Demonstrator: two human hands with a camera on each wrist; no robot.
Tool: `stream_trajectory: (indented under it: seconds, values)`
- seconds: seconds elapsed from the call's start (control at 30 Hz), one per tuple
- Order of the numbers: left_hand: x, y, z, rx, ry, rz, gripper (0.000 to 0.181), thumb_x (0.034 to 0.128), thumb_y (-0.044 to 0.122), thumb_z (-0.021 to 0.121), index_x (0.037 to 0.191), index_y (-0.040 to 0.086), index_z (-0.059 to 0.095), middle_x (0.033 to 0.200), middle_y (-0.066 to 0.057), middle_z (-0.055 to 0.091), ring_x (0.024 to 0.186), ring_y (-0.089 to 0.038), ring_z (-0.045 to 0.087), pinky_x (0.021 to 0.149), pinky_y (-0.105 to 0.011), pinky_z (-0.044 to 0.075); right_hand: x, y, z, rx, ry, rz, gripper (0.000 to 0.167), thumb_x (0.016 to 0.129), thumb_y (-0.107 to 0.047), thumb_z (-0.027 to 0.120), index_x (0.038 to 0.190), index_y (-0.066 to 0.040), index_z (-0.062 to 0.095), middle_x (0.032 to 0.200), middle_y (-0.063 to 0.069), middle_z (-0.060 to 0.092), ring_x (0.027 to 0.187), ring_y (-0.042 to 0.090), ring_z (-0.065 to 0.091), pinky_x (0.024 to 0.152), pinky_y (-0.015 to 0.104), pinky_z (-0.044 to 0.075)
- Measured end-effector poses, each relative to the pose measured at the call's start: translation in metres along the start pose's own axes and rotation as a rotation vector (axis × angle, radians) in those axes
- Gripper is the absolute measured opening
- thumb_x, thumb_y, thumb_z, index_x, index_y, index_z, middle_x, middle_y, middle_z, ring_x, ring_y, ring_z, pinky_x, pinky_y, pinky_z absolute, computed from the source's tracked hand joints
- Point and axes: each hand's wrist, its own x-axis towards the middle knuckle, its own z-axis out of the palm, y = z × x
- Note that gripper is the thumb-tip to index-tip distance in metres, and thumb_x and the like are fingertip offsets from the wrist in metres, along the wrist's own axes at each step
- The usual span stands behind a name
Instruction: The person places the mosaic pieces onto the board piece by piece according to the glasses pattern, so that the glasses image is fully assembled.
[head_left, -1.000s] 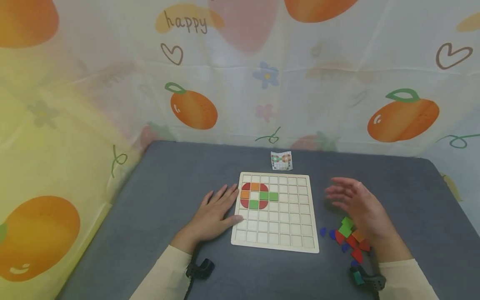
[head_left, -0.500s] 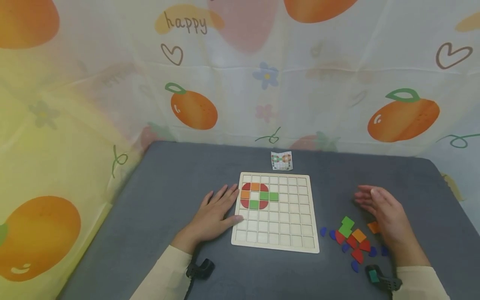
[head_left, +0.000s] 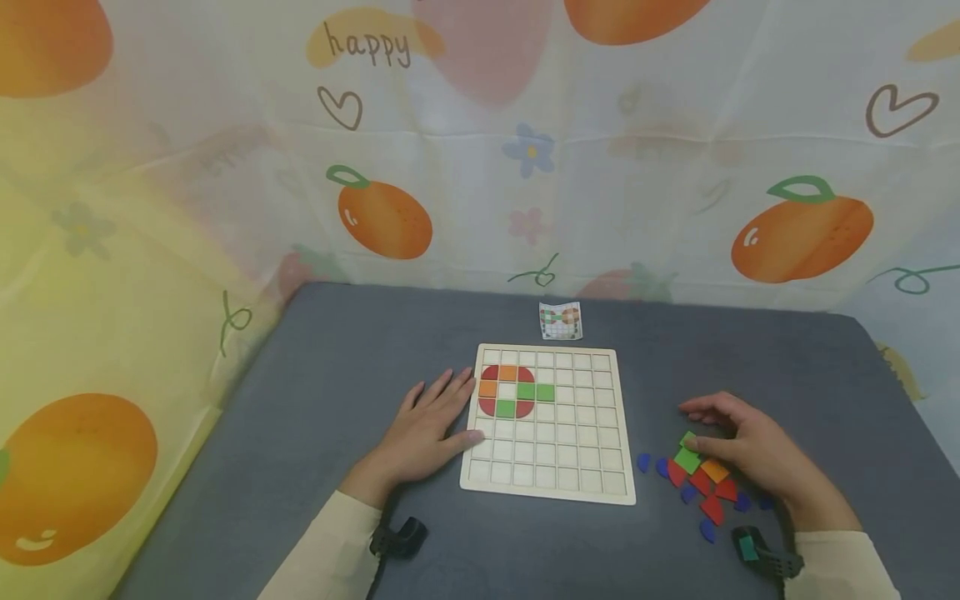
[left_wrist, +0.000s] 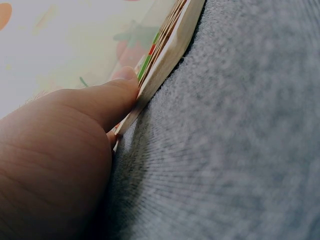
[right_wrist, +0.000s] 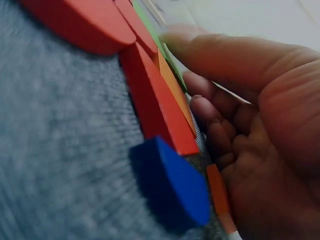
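My left hand (head_left: 427,437) lies flat with fingers spread at the left edge of a pale wooden grid board (head_left: 551,454); its thumb rests on the rim. Red quarter-round, orange and green square tiles fill part of the board's upper left. My right hand (head_left: 757,442) is over a loose pile right of the board. Its thumb touches or covers part of the far green square tile (head_left: 686,436), while the index finger stands apart from the thumb. In the right wrist view, an orange tile (right_wrist: 220,200) lies under the palm, beside a blue piece (right_wrist: 182,187).
Red quarter-round pieces (head_left: 712,509), another green tile (head_left: 687,460), an orange tile (head_left: 715,471) and several blue pieces (head_left: 707,530) lie around the right hand. A small printed pattern card (head_left: 560,322) stands behind the board. A fruit-print curtain (head_left: 465,167) borders the grey table (head_left: 360,333).
My right hand went right from beside the board, then came down and left onto the pile, its thumb reaching the green tile. My left hand and the board stay put.
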Motion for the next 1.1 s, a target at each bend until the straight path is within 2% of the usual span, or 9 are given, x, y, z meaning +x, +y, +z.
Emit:
stream_trajectory:
  seconds: [0.1, 0.2, 0.4, 0.5, 0.6, 0.77, 0.87, 0.97, 1.1]
  values:
    - [0.0, 0.0, 0.0, 0.0, -0.001, 0.001, 0.09, 0.1066, 0.063, 0.059, 0.175, 0.017, 0.023, 0.18, 0.004, 0.017, 0.166, -0.023, 0.007, 0.128, -0.06, 0.002, 0.0, -0.001, -0.001, -0.04, -0.038, -0.036, 0.039, 0.1, -0.023, 0.084, 0.135, -0.01, 0.073, 0.131, 0.007, 0.064, 0.117, 0.028, 0.06, 0.089, 0.031, 0.053]
    - [0.0, 0.0, 0.0, -0.002, 0.001, 0.001, 0.09, 0.1066, 0.062, 0.059, 0.175, 0.017, 0.024, 0.18, 0.003, 0.018, 0.166, -0.023, 0.008, 0.128, -0.06, 0.002, 0.0, -0.002, -0.002, -0.051, -0.045, -0.043, 0.034, 0.1, -0.022, 0.084, 0.13, -0.01, 0.075, 0.129, 0.006, 0.063, 0.116, 0.029, 0.062, 0.089, 0.031, 0.054]
    - [0.0, 0.001, 0.0, -0.006, 0.002, -0.003, 0.09, 0.1062, 0.062, 0.06, 0.175, 0.017, 0.024, 0.18, 0.003, 0.018, 0.166, -0.024, 0.008, 0.128, -0.06, 0.003, 0.0, -0.006, 0.0, -0.097, -0.026, -0.046, 0.014, 0.099, -0.025, 0.084, 0.109, -0.016, 0.077, 0.115, 0.001, 0.062, 0.106, 0.022, 0.061, 0.084, 0.036, 0.054]
    - [0.0, 0.001, -0.001, -0.007, 0.001, -0.001, 0.09, 0.1063, 0.062, 0.06, 0.175, 0.017, 0.024, 0.18, 0.003, 0.017, 0.166, -0.024, 0.008, 0.128, -0.06, 0.003, 0.0, -0.009, 0.002, -0.097, -0.012, -0.023, 0.014, 0.099, -0.025, 0.085, 0.101, -0.016, 0.074, 0.11, 0.001, 0.061, 0.097, 0.02, 0.06, 0.078, 0.035, 0.053]
    - [0.0, 0.001, -0.001, -0.011, 0.001, 0.002, 0.09, 0.1065, 0.062, 0.059, 0.175, 0.017, 0.023, 0.18, 0.004, 0.017, 0.166, -0.023, 0.008, 0.128, -0.06, 0.002, 0.0, -0.011, 0.003, -0.091, 0.0, 0.012, 0.018, 0.099, -0.026, 0.085, 0.103, -0.013, 0.073, 0.108, 0.003, 0.062, 0.091, 0.019, 0.06, 0.074, 0.035, 0.052]
    - [0.0, 0.001, -0.001, -0.013, 0.002, 0.003, 0.09, 0.1065, 0.063, 0.059, 0.175, 0.017, 0.023, 0.18, 0.004, 0.016, 0.166, -0.023, 0.007, 0.128, -0.06, 0.002, 0.003, -0.011, 0.004, -0.159, 0.03, 0.02, 0.024, 0.098, -0.028, 0.086, 0.112, -0.01, 0.077, 0.112, 0.005, 0.064, 0.097, 0.023, 0.06, 0.079, 0.043, 0.053]
    - [0.0, 0.001, 0.0, -0.009, 0.003, 0.003, 0.09, 0.1066, 0.062, 0.059, 0.175, 0.017, 0.023, 0.18, 0.004, 0.017, 0.166, -0.024, 0.008, 0.128, -0.06, 0.002, 0.003, -0.012, 0.004, -0.177, 0.041, 0.018, 0.021, 0.098, -0.028, 0.086, 0.107, -0.011, 0.077, 0.11, 0.005, 0.063, 0.095, 0.023, 0.059, 0.078, 0.044, 0.051]
    - [-0.001, 0.001, 0.0, -0.011, 0.005, 0.003, 0.09, 0.1065, 0.062, 0.06, 0.175, 0.017, 0.023, 0.18, 0.003, 0.017, 0.166, -0.024, 0.008, 0.128, -0.06, 0.003, 0.003, -0.013, 0.005, -0.168, 0.042, 0.032, 0.019, 0.098, -0.027, 0.086, 0.101, -0.013, 0.073, 0.105, 0.004, 0.062, 0.088, 0.022, 0.059, 0.072, 0.04, 0.051]
    - [-0.001, 0.001, 0.0, -0.012, 0.005, 0.001, 0.09, 0.1064, 0.062, 0.059, 0.175, 0.016, 0.024, 0.18, 0.003, 0.018, 0.166, -0.024, 0.008, 0.128, -0.06, 0.003, 0.003, -0.014, 0.006, -0.167, 0.043, 0.046, 0.021, 0.099, -0.027, 0.085, 0.102, -0.011, 0.072, 0.101, 0.002, 0.063, 0.086, 0.02, 0.061, 0.07, 0.039, 0.052]
